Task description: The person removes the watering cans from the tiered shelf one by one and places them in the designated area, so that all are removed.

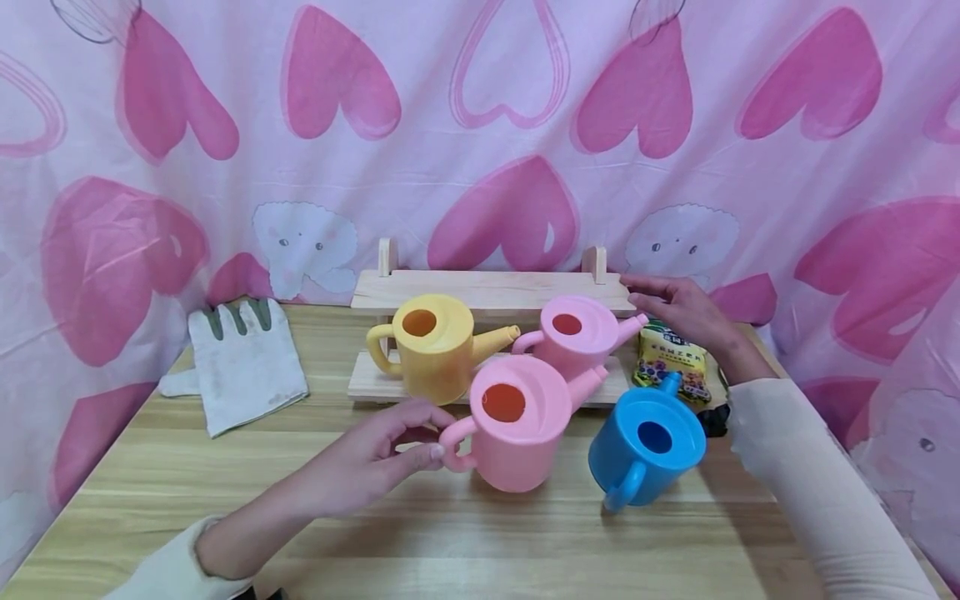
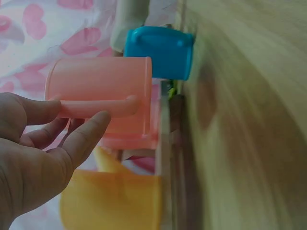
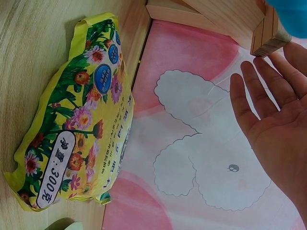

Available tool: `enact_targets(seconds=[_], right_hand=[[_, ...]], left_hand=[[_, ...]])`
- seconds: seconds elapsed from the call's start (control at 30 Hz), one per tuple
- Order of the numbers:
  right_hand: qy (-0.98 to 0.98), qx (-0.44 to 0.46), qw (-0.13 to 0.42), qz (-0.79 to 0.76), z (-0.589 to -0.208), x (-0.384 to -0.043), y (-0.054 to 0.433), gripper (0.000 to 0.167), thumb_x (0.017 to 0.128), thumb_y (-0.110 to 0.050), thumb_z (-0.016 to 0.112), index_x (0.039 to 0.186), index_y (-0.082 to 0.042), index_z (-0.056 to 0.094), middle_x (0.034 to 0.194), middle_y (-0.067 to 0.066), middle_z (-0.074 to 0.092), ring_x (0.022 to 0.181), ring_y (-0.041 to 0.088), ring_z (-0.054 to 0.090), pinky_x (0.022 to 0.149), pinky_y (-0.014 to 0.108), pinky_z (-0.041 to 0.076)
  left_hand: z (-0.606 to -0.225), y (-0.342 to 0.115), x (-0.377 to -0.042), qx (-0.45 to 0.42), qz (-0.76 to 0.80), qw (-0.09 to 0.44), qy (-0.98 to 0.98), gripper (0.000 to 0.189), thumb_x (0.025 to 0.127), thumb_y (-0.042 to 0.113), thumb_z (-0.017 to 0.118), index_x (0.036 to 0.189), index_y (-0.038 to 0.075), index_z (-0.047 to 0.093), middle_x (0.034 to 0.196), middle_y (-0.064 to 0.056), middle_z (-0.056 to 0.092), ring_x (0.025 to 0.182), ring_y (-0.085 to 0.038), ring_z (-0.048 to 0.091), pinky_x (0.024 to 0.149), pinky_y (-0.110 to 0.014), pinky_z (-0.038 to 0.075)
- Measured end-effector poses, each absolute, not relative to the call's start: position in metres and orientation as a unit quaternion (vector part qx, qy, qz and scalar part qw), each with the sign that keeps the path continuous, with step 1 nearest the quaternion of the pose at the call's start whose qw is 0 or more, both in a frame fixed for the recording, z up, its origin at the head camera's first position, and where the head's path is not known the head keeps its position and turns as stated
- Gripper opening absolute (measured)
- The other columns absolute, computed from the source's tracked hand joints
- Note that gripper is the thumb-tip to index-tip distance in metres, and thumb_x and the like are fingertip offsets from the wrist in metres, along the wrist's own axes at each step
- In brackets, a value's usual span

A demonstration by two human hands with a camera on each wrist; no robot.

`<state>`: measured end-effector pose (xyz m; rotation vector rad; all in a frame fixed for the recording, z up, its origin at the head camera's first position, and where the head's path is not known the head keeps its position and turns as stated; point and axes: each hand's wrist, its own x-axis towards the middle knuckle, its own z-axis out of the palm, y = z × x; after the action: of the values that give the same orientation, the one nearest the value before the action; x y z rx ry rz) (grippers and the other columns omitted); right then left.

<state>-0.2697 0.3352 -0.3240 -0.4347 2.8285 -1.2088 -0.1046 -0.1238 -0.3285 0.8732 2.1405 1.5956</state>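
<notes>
Centrally, handheld pink watering can (image 1: 519,454), contents unclear

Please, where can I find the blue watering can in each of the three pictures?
Head: the blue watering can is right of centre, in the lower half.
Left wrist: near the top, around the middle.
Right wrist: only a blue part shows, cut off at the top right corner.
Shared landmark: the pink-patterned curtain.
</notes>
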Motion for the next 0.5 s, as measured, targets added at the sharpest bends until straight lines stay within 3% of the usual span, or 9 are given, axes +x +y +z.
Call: enact_targets(seconds=[0.5], right_hand=[[0.909,-0.136,0.014,-0.393,-0.325,-0.27,0.335,0.06,0.103,-0.043,0.062,0.154,-0.014,0.049,0.153,0.013,0.05,0.135,0.039,0.051,0.103,0.059,0.047]], left_hand=[[-0.363,-0.101,-0.114,0.328,0.535,0.184,0.756,0.018,0.103,0.012,0.064,0.12,0.012,0.068,0.114,-0.004,0.069,0.112,-0.02,0.063,0.102,-0.038,0.051]])
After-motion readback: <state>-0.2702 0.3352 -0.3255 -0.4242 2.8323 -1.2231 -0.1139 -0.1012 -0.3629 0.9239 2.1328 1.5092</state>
